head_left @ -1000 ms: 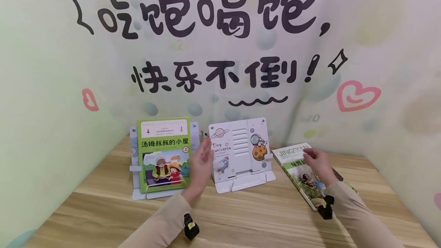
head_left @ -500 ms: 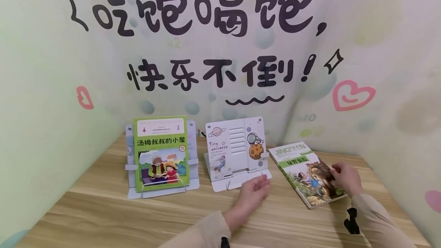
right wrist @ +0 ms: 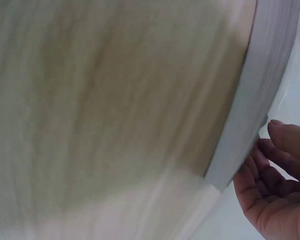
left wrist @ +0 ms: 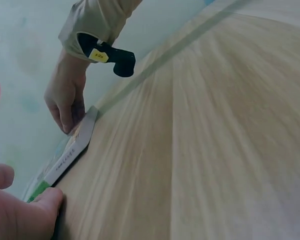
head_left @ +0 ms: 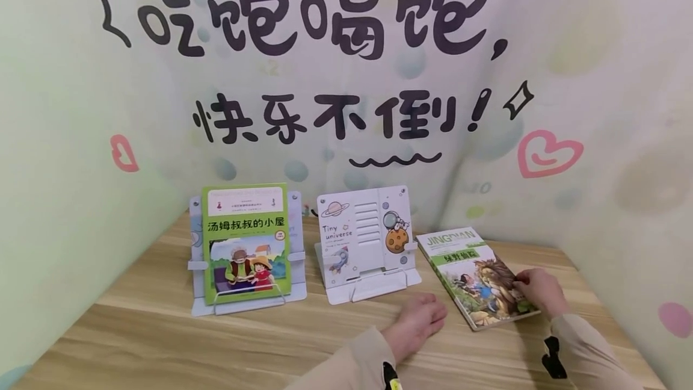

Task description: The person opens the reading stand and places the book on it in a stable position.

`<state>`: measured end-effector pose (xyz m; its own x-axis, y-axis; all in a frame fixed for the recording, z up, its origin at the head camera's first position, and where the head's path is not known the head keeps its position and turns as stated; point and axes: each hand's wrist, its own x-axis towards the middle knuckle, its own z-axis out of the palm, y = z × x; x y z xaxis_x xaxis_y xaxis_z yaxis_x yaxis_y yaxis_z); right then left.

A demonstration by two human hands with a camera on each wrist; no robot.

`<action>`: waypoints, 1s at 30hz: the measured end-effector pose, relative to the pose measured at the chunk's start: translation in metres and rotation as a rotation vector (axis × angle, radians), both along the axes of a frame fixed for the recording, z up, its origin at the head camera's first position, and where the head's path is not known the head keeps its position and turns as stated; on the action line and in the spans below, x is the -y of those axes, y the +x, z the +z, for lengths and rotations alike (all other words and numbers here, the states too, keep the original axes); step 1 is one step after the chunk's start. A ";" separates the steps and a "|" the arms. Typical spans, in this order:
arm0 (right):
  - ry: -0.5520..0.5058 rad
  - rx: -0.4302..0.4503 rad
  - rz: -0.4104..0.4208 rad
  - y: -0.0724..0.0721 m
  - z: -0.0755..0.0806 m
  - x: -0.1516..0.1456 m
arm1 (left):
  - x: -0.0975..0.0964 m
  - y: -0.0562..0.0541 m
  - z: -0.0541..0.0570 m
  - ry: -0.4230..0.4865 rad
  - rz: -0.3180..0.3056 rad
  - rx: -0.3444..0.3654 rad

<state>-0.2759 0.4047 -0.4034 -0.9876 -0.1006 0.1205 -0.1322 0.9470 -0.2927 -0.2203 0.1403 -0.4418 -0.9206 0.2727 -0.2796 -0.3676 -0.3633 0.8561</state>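
Note:
A paperback book (head_left: 479,287) with a lion on its cover lies flat on the table at the right. At its right edge my right hand (head_left: 543,291) pinches it, thumb on the cover side. The right wrist view has the curled fingers (right wrist: 250,182) by the block of pages. My left hand (head_left: 415,325) is low over the table, left of the same book, with relaxed fingers and nothing in them. From the left wrist, its thumb (left wrist: 49,200) appears close to the book's near green end; whether it touches is unclear.
A white bookstand (head_left: 373,284) printed with an astronaut stands left of the lion book, bearing no book. Farther left, a second bookstand (head_left: 298,227) holds a green picture-cover book (head_left: 246,227) upright. A printed wall cloth (head_left: 325,161) hangs behind the wooden table (head_left: 162,342).
My left hand has come from beside the green book, past the astronaut bookstand, rightward toward the lion book. My right hand has gone from above that book's cover down to its right edge.

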 end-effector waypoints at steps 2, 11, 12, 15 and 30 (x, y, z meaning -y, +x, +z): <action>-0.001 0.006 -0.003 0.001 0.000 0.002 | -0.003 -0.001 0.001 0.009 -0.013 0.009; 0.011 0.014 -0.004 0.006 0.002 0.007 | -0.009 -0.008 0.007 0.004 -0.028 0.036; 0.017 0.013 -0.002 0.007 0.003 0.007 | -0.009 -0.009 0.007 -0.008 -0.029 0.029; 0.035 0.017 0.013 0.009 0.004 0.006 | -0.010 -0.010 0.009 -0.045 -0.023 0.002; -0.236 0.259 0.045 0.023 -0.001 -0.004 | -0.004 -0.001 0.006 -0.092 0.007 -0.099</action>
